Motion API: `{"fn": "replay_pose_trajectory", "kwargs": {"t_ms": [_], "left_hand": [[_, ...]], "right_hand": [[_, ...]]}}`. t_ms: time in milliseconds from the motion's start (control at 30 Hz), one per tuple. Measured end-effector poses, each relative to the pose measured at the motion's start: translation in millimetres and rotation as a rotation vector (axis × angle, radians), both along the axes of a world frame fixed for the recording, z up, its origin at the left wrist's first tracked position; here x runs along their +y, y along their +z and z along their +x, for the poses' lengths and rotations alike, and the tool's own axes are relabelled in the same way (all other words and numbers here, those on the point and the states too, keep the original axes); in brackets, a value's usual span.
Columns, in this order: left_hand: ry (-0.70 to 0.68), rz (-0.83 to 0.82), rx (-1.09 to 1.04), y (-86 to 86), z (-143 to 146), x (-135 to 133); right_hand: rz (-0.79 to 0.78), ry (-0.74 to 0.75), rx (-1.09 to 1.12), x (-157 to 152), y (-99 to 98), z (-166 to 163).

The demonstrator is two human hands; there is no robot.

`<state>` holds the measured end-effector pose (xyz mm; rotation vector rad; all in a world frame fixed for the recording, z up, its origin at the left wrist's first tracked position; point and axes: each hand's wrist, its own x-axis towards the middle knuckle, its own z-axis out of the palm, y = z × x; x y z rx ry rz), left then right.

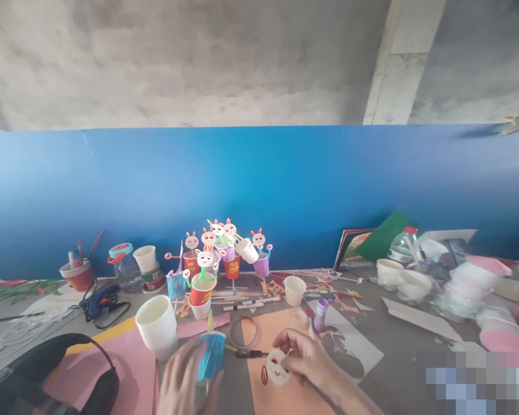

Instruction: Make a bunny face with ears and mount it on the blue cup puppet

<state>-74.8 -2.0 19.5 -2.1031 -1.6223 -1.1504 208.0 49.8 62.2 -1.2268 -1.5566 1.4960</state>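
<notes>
My left hand (185, 383) is wrapped round a blue-covered paper cup (211, 356) at the table's front edge, its fingers blurred by motion. My right hand (307, 360) pinches a small round white paper face cutout (277, 368) with pink marks, held over an orange paper sheet (281, 397). A roll of tape (242, 332) and a pen lie between the two hands. A plain white paper cup (157, 327) stands just left of the blue one.
A cluster of bunny-faced decorated cups (218, 253) stands mid-table before the blue wall. A blue glue gun (97, 301), jars and a red cup sit at the left, stacked cups and a bottle (402, 245) at the right. A black handled bag (47, 380) lies at the front left.
</notes>
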Motion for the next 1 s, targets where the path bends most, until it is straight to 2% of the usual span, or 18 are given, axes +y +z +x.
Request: {"fn": "replay_pose_trajectory", "kwargs": {"t_ms": [100, 200, 300, 467, 800, 900, 1000], "left_hand": [[-0.232, 0.03, 0.038, 10.6, 33.7, -3.4], [-0.344, -0.059, -0.011, 12.3, 62.6, -3.0], [-0.325, -0.112, -0.074, 3.7, 78.7, -1.5], [-0.282, -0.091, -0.055, -11.7, 87.7, -2.1], [-0.234, -0.029, -0.016, -20.0, 89.4, 0.4], [-0.251, -0.043, -0.078, -26.1, 88.9, 0.4], [-0.304, -0.122, -0.237, -28.7, 89.8, -0.8]], "right_hand": [[-0.048, 0.009, 0.063, -8.5, 5.2, -8.1], [-0.031, 0.032, 0.08, -18.9, 9.7, -14.3], [-0.02, 0.007, 0.095, -27.1, 10.1, -18.1], [-0.011, -0.024, 0.148, -30.3, 0.9, -23.2], [0.034, -0.055, 0.144, -33.7, -7.5, -30.7], [0.053, -0.044, 0.136, -35.8, -10.2, -29.3], [0.105, -0.043, 0.127, -40.6, -10.4, -27.9]]}}
